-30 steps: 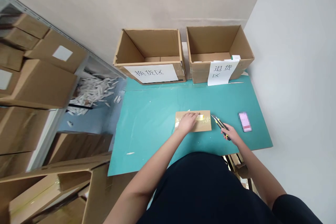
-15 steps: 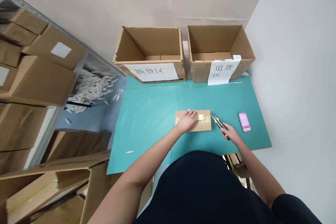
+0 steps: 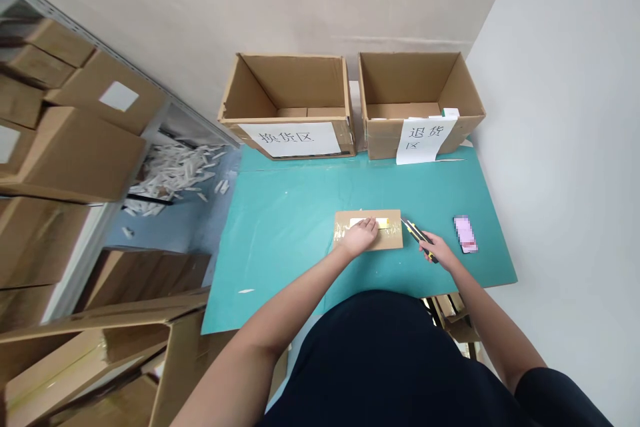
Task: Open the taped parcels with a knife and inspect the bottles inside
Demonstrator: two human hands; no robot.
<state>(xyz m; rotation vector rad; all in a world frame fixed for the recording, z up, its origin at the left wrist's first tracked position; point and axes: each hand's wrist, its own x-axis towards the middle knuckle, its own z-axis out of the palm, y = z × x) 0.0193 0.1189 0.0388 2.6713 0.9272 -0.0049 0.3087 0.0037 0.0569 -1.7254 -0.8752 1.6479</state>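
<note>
A small cardboard box (image 3: 394, 238) with clear, yellowish tape lies on the green tabletop. A white and yellow label (image 3: 383, 222) shows on its top. My left hand (image 3: 361, 238) rests palm down on the box, its fingers laid over part of the label. To the right, my right hand (image 3: 438, 250) is wrapped round a black and yellow box cutter (image 3: 420, 237). The cutter's tip points up and left, close to the box's right edge.
At the back of the table (image 3: 280, 213) stand two open cartons, the left carton (image 3: 300, 80) and the right carton (image 3: 410, 77), each with a handwritten paper sign. A phone (image 3: 465, 234) lies at the right. Stacked boxes (image 3: 75, 153) fill the left side.
My left hand has slid slightly down the box with its fingers drawn in, and more of the label shows. My right hand and the box cutter have barely moved.
</note>
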